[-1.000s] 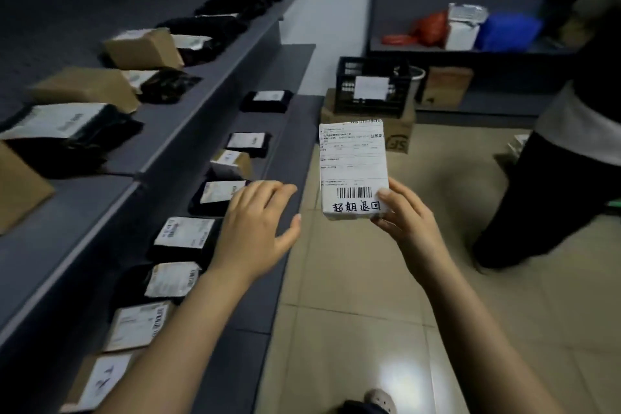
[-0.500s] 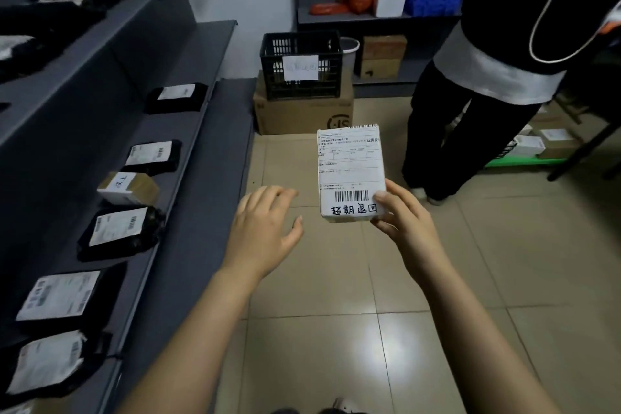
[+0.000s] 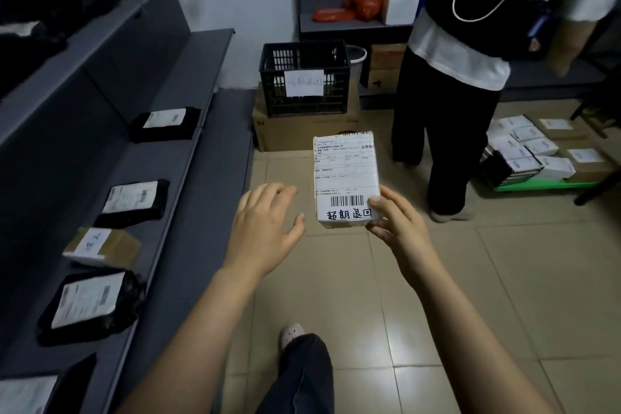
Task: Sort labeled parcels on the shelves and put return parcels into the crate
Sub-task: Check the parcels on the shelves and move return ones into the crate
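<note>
White labeled parcel (image 3: 346, 180), frame centre, pinched at lower corner by right hand (image 3: 395, 225) (label up); left hand (image 3: 263, 228) spread, empty; black crate (image 3: 304, 77) upper centre.

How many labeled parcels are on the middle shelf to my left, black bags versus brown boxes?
Black bags: 4 (the nearest is cut off by the picture's edge)
Brown box: 1
Total: 5
</note>
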The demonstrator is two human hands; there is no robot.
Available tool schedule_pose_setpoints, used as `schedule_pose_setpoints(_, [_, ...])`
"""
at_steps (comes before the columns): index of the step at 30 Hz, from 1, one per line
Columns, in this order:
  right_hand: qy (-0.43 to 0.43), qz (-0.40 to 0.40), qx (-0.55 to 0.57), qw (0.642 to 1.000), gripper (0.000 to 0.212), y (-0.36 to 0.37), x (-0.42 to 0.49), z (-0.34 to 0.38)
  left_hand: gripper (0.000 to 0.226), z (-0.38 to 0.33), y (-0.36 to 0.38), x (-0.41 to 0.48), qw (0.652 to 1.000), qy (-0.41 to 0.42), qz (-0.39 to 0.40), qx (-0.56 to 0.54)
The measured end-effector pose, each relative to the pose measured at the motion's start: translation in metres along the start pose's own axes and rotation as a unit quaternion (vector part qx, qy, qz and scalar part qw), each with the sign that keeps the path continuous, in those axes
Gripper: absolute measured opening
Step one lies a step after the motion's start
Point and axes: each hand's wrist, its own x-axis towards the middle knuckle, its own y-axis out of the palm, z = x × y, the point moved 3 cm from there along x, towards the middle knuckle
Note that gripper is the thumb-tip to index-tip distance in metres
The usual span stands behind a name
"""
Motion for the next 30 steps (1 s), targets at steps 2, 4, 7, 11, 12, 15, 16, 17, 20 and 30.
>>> schedule_pose_setpoints(2, [0.000, -0.003, 0.002, 1.000, 0.047, 0.021, 0.035, 0.009, 0.038, 0.026, 0.006, 0.033, 1.000, 0.000, -0.005, -0.001])
schedule_pose_setpoints(4, [-0.003, 0.002, -0.003, 1.000, 0.050, 0.046, 0.069, 0.020, 0.038, 0.052, 0.010, 0.066, 1.000, 0.002, -0.009, -0.007])
schedule_pose_setpoints(7, [-0.003, 0.002, -0.012, 1.000, 0.057, 0.079, 0.115, 0.034, 0.037, 0.088, 0.015, 0.113, 1.000, 0.014, -0.018, -0.011])
schedule_pose_setpoints(11, [-0.004, 0.009, -0.032, 0.999, 0.054, 0.112, 0.170, 0.043, 0.036, 0.128, 0.028, 0.165, 1.000, 0.017, -0.016, -0.017])
schedule_pose_setpoints(12, [-0.002, 0.011, -0.036, 0.999, 0.053, 0.118, 0.183, 0.045, 0.036, 0.136, 0.033, 0.177, 1.000, 0.015, -0.014, -0.018])
schedule_pose_setpoints(15, [0.004, 0.012, -0.042, 0.999, 0.040, 0.133, 0.229, 0.049, 0.036, 0.162, 0.048, 0.213, 1.000, 0.006, -0.005, -0.015])
schedule_pose_setpoints(16, [0.006, 0.013, -0.046, 0.999, 0.038, 0.139, 0.246, 0.052, 0.037, 0.171, 0.055, 0.227, 1.000, 0.002, 0.001, -0.012])
schedule_pose_setpoints(17, [0.007, 0.013, -0.048, 0.999, 0.038, 0.144, 0.264, 0.054, 0.037, 0.179, 0.062, 0.241, 1.000, -0.003, 0.006, -0.009])
schedule_pose_setpoints(20, [0.007, 0.015, -0.052, 0.998, 0.039, 0.156, 0.322, 0.064, 0.035, 0.203, 0.084, 0.288, 1.000, -0.011, 0.004, -0.005])
schedule_pose_setpoints(30, [0.007, 0.037, -0.064, 0.997, 0.040, 0.193, 0.516, 0.123, 0.035, 0.262, 0.151, 0.459, 0.999, -0.037, -0.023, -0.027])
